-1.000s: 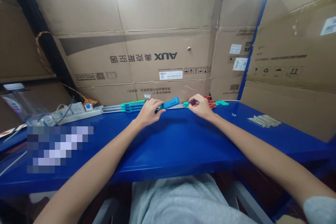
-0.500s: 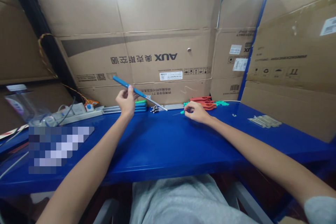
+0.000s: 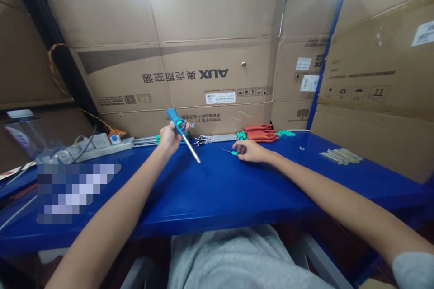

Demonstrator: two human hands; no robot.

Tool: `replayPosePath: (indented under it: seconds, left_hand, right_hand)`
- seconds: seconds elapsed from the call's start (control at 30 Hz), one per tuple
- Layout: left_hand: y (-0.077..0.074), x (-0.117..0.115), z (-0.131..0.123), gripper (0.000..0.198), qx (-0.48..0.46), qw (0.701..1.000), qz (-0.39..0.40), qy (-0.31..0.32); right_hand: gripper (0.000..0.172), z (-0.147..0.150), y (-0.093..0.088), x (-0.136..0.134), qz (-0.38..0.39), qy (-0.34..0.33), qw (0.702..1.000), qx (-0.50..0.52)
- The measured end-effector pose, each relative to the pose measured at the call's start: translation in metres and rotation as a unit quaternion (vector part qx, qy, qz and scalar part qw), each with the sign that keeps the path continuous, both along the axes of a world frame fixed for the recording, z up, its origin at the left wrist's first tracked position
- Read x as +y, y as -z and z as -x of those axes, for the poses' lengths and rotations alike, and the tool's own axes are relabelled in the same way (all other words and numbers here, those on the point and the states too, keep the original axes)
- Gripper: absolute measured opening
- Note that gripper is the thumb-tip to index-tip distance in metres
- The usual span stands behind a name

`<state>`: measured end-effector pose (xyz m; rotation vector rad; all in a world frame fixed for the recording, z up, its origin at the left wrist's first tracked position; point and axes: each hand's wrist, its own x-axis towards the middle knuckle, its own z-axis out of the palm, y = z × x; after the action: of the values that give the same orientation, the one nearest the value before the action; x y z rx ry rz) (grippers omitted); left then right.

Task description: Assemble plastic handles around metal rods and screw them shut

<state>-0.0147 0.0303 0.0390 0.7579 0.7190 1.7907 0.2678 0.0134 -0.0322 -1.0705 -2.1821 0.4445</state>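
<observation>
My left hand (image 3: 169, 140) is raised above the blue table and grips a long-nosed utility lighter (image 3: 180, 127). Its blue and teal handle points up and its metal tube (image 3: 191, 149) slants down to the right. My right hand (image 3: 251, 151) rests near the table surface, with its fingers on a small teal-handled screwdriver (image 3: 233, 153). The thin shaft of the screwdriver points left. Just behind that hand lie several orange handles (image 3: 261, 134) and a row of metal tubes (image 3: 217, 138).
The blue table (image 3: 217, 198) runs across the view, backed by large cardboard boxes (image 3: 203, 54). A stack of metal rods (image 3: 144, 141) and a power strip (image 3: 101, 142) lie to the left. A bundle of pale sticks (image 3: 342, 156) lies to the right. One area at the left is pixelated.
My left hand has turned the lighter so its handle points up and its tube points down. My right hand has moved slightly toward me with the screwdriver.
</observation>
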Motion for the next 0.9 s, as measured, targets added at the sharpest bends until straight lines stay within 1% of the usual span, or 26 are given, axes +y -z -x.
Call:
replayPosePath:
  seconds: [0.13,0.3,0.37,0.43,0.5,0.53,0.57,0.6,0.67,0.7,0.73,0.77,0.8,0.83,0.87,0.9]
  left_hand:
    - [-0.003,-0.004,0.002,0.031,0.01,0.999,0.028,0.028]
    - [-0.004,-0.007,0.002,0.029,0.045,0.998,0.028,0.033]
    - [-0.002,-0.007,0.001,0.022,0.093,0.995,0.019,0.035]
    - [0.001,-0.006,0.0,0.012,0.165,0.985,-0.004,0.042]
    - [0.005,-0.005,0.001,0.006,0.262,0.963,-0.035,0.06]
    - [0.006,-0.005,0.002,0.009,0.326,0.942,-0.049,0.068]
    - [0.008,-0.005,0.003,0.013,0.397,0.913,-0.066,0.07]
    - [0.01,-0.005,0.004,0.017,0.475,0.873,-0.087,0.066]
    - [0.013,-0.007,0.004,0.025,0.622,0.769,-0.138,0.041]
    - [0.016,-0.007,0.003,0.03,0.685,0.708,-0.166,0.039]
    - [0.019,-0.008,0.001,0.033,0.731,0.656,-0.183,0.033]
    - [0.023,-0.009,-0.001,0.035,0.763,0.617,-0.191,0.031]
    - [0.027,-0.01,-0.005,0.037,0.785,0.587,-0.196,0.033]
    - [0.031,-0.011,-0.008,0.037,0.797,0.566,-0.205,0.035]
    - [0.036,-0.012,-0.013,0.038,0.806,0.549,-0.215,0.044]
    - [0.04,-0.013,-0.017,0.038,0.81,0.54,-0.223,0.054]
  right_hand:
    - [0.029,0.001,0.0,0.001,-0.005,0.004,1.0,-0.012]
    - [0.023,0.001,-0.002,0.0,0.004,0.033,0.998,-0.053]
    - [0.019,0.001,-0.003,-0.001,0.014,0.048,0.997,-0.067]
    - [0.014,0.001,-0.003,-0.002,0.029,0.063,0.995,-0.07]
    - [0.007,0.002,-0.003,-0.002,0.03,0.08,0.994,-0.068]
    - [0.006,0.002,-0.003,-0.001,0.024,0.091,0.993,-0.066]
    - [0.007,0.002,-0.004,-0.001,0.015,0.104,0.993,-0.062]
    - [0.007,0.001,-0.005,0.0,0.004,0.117,0.991,-0.058]
    - [0.009,-0.001,-0.008,0.001,-0.014,0.145,0.988,-0.049]
    - [0.011,-0.003,-0.01,0.002,-0.018,0.163,0.985,-0.046]
    - [0.012,-0.005,-0.013,0.002,-0.019,0.183,0.982,-0.046]
    - [0.014,-0.007,-0.015,0.002,-0.017,0.206,0.977,-0.047]
    - [0.014,-0.009,-0.018,0.002,-0.014,0.23,0.972,-0.05]
    - [0.014,-0.01,-0.021,0.001,-0.01,0.251,0.966,-0.053]
    - [0.015,-0.011,-0.024,0.0,-0.008,0.265,0.962,-0.056]
    - [0.015,-0.011,-0.026,-0.001,-0.007,0.271,0.961,-0.059]
